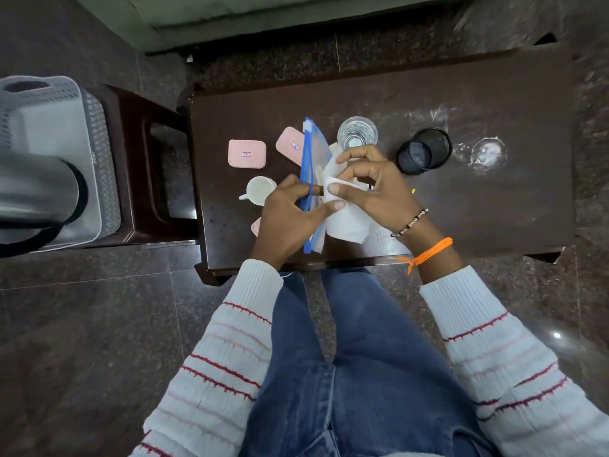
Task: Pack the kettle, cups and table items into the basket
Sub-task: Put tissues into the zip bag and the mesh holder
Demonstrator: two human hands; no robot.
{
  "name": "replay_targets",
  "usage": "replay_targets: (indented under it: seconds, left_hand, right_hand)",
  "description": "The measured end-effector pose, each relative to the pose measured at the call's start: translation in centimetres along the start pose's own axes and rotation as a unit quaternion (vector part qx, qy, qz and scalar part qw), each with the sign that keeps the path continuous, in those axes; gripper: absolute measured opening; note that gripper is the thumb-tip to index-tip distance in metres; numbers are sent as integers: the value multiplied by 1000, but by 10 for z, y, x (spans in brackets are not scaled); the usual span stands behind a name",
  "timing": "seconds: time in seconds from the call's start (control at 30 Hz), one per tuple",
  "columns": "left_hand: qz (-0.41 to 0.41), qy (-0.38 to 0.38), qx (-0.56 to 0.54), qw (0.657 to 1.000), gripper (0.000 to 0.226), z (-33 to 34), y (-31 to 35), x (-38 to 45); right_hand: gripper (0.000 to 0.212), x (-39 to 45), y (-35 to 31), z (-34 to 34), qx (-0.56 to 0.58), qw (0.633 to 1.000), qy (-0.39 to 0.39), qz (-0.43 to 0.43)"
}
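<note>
Left hand (290, 216): gripping the blue-edged zip pouch (313, 166) at its near half, thumb and fingers curled round the edge, holding it upright on its long side.
Right hand (372, 183): pinching white tissues (346, 222) between thumb and fingertips, right beside the pouch's open face.
Key relation: the pouch's long axis is running away from the person; the tissues are lying just right of it, so the feed would be going leftward into the opening. The right hand is the nearer one to the tissues.
Step, as judged: stuffing tissues into the pouch before it goes to the basket.
Basket (99, 133): sitting on a stool (148, 159) well left of the surface (494, 209), kettle (39, 189) already lying inside.
Still on the surface: white cup (258, 189), two pink lidded boxes (247, 154), glass tumbler (357, 133), black mesh holder (425, 150).
</note>
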State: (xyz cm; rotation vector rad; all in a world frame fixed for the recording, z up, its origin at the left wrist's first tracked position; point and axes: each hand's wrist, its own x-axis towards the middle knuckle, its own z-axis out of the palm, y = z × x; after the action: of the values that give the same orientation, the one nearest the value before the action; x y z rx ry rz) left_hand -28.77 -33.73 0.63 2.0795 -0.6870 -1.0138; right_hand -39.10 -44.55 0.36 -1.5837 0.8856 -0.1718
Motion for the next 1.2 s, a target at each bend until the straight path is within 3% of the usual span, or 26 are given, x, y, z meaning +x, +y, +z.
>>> replay_targets:
  seconds: [0.1, 0.23, 0.43, 0.53, 0.6, 0.7, 0.8, 0.93, 1.07, 1.13, 1.2]
  left_hand:
    - [3, -34, -43, 999, 17, 0, 3, 2]
    - [-26, -51, -78, 995, 32, 3, 1, 7]
    - [-56, -54, -98, 992, 20, 8, -3, 10]
    - [-56, -65, -93, 992, 16, 7, -2, 11]
    - [-37, -80, -83, 993, 26, 6, -4, 12]
    - [-33, -95, -82, 992, 28, 6, -5, 12]
    - [-42, -85, -99, 991, 24, 9, -7, 11]
    - [-74, -53, -133, 987, 18, 13, -12, 12]
    - [-91, -45, -149, 984, 18, 13, -16, 12]
    - [-97, -56, -152, 982, 15, 13, -16, 11]
    - [-97, -61, -150, 982, 10, 13, -16, 12]
  right_hand:
    - [8, 1, 4, -1, 27, 999, 22, 1]
    - [5, 3, 10, -4, 55, 997, 51, 34]
    - [23, -3, 18, -20, 43, 996, -56, 57]
    - [39, -6, 19, -23, 50, 995, -68, 54]
    - [37, -7, 18, -23, 42, 995, -73, 45]
    - [15, -6, 17, -21, 32, 996, -83, 31]
    - [17, -3, 20, -18, 54, 995, -78, 35]
    - [22, -1, 28, -9, 112, 990, -25, 85]
    - [33, 0, 38, -3, 94, 988, 49, 111]
    - [43, -2, 42, -5, 140, 977, 18, 161]
    - [36, -6, 47, -10, 216, 955, -20, 202]
